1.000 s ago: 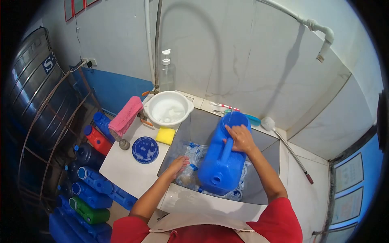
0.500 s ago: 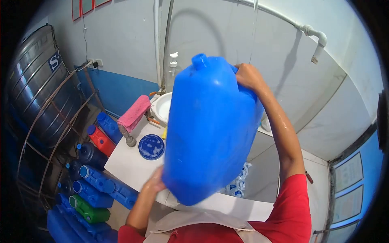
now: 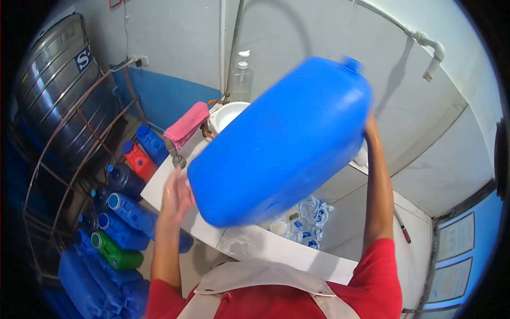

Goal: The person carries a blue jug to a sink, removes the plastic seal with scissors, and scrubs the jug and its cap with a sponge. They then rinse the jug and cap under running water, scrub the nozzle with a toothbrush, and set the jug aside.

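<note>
A large blue plastic jug hangs tilted over the counter, its open neck up to the right and its base down to the left. My right hand grips it on the far right side; the jug hides most of those fingers. At the base end, my left hand is open, fingers stretched out right beside the jug's lower left edge. Under the jug lies the white counter with a basin opening, where several clear-and-blue plastic pieces sit.
A pink towel drapes over a pipe fitting near a white bowl and a pump bottle. Several containers, including a green jug and a red jug, stand on the floor at left beside a steel tank.
The jug has swung from upright to a slant, neck moving right and base moving left and up. My left hand has risen along with the base. The camera view has shifted slightly.
</note>
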{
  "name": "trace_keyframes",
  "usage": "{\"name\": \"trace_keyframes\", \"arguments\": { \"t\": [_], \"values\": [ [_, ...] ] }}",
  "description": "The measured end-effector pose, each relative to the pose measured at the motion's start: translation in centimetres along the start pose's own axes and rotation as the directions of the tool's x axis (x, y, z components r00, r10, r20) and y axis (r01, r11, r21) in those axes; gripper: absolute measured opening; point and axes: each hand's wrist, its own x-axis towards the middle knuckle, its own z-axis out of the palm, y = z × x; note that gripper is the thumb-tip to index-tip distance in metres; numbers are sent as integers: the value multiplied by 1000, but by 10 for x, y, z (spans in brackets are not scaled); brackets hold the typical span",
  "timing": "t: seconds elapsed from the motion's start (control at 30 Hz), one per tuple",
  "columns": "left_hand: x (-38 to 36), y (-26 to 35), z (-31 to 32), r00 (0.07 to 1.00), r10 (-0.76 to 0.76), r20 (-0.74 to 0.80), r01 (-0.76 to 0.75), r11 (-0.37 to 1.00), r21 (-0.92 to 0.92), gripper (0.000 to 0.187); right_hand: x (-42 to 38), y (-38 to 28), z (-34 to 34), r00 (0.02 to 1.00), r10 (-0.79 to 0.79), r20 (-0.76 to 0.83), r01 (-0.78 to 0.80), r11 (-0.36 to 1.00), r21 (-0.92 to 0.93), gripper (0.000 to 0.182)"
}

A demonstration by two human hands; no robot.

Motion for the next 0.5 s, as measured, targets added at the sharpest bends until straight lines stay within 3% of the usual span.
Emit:
{"name": "trace_keyframes", "arguments": {
  "t": [0.07,0.13,0.17,0.23,0.27,0.3,0.37,0.4,0.5],
  "values": [
    [2,28,44,962,263,-72,-237,936,262,60,-43,7,2,1000,-15,28,15,1000,-7,30],
    [9,38,90,925,376,55,-357,812,461,56,-102,10,4,998,-30,49,31,999,-20,31],
    [18,38,111,890,406,207,-453,737,502,55,-132,5,13,998,-36,59,38,999,-26,31],
    [38,37,149,778,374,505,-620,581,527,54,-176,-7,35,997,-34,65,36,999,-31,31],
    [48,40,166,719,266,642,-650,585,485,51,-188,-13,47,998,-28,58,30,999,-32,31],
    [62,40,176,705,127,697,-523,757,391,46,-193,-17,55,999,-14,47,16,999,-35,31],
    [83,43,182,704,94,704,-598,614,516,44,-218,-20,62,1000,10,23,-9,999,-52,32],
    [95,45,176,706,87,703,-592,617,518,44,-227,-21,65,1000,21,12,-21,998,-61,32],
    [127,33,117,856,149,495,-516,175,839,41,-232,-16,70,998,62,-12,-63,995,-76,33]
  ]
}}
